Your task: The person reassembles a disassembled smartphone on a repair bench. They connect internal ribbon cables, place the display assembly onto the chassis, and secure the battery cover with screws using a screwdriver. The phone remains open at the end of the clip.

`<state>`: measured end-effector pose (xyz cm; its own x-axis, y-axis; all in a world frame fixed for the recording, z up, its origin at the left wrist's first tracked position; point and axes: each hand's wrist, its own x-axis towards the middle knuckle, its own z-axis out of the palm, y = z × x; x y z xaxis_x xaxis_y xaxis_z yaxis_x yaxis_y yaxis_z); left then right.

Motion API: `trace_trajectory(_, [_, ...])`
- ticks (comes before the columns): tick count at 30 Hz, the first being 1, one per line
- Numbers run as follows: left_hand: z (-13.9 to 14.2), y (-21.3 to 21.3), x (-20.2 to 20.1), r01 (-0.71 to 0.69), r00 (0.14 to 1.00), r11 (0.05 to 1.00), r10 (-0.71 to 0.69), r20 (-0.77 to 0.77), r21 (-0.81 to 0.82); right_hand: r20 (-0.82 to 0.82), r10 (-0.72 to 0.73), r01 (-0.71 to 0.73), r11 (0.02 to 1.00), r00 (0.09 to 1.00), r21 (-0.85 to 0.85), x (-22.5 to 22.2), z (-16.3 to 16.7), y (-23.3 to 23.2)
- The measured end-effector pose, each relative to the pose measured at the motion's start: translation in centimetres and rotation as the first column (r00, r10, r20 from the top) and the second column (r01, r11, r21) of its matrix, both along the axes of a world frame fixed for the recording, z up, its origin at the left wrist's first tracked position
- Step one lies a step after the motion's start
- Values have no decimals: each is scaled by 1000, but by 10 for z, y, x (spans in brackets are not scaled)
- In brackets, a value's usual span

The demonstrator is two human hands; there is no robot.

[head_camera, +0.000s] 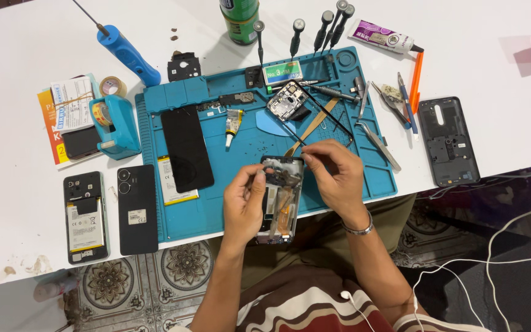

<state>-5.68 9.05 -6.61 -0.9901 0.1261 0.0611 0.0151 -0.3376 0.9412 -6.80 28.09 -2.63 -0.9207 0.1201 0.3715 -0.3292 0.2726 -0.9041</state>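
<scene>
Closest to the person, the opened phone [279, 198] sits upright at the near edge of the blue work mat [216, 209], its lower end hanging just past the table [19, 61] edge over the lap, presumably so the bare insides face up under the eyes. The left hand [244, 203] clamps it from nine o'clock: thumb laid on the upper frame, the other fingers curled round the side and hidden beneath, wrist bent up from below. The right hand [337, 175] comes in from three o'clock, wrist cocked and wearing a bracelet [359, 230], thumb and forefinger pinched together at the phone's top corner; whether a small part sits between them, I cannot tell. The remaining fingers are folded loosely.

Moving outward, at eleven o'clock of the phone a dark screen panel [187, 149] lies flat on the mat with a battery [173, 181] tucked partly under it, and a small glue tube [233, 125] lies beside them. At twelve o'clock a circuit board [287, 100] rests near a wooden stick [310, 126] and black tweezers [327, 117], all within easy reach. Off the mat at nine o'clock lie two more phones [112, 215], side by side, backs up. At two o'clock, a dark back cover [448, 141] is parked well apart.

Farthest off, a row of screwdrivers [314, 31] fans out at twelve o'clock beside a green can [239, 18], with a blue handled tool [127, 54] at eleven o'clock.
</scene>
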Motion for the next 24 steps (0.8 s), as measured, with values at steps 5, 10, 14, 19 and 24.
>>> trace_trajectory(5, [3,0,0,36,997,998,-40,-59,-54,-129,49,-18,973,990,231,-3,4,1])
trace_trajectory(10, [2,0,-1,16,1000,997,-17,-11,-71,-114,16,10,975,993,221,-4,4,0])
trace_trajectory(14, [-5,-2,1,-52,998,999,52,-42,6,-3,-87,87,995,996,40,-4,10,-5])
trace_trajectory(19, [-14,-7,-1,-193,981,976,195,-6,96,50,-51,27,920,997,391,-13,32,1])
trace_trajectory(24, [-14,-7,0,-242,970,960,243,10,140,-24,115,-62,684,993,727,-46,34,-9])
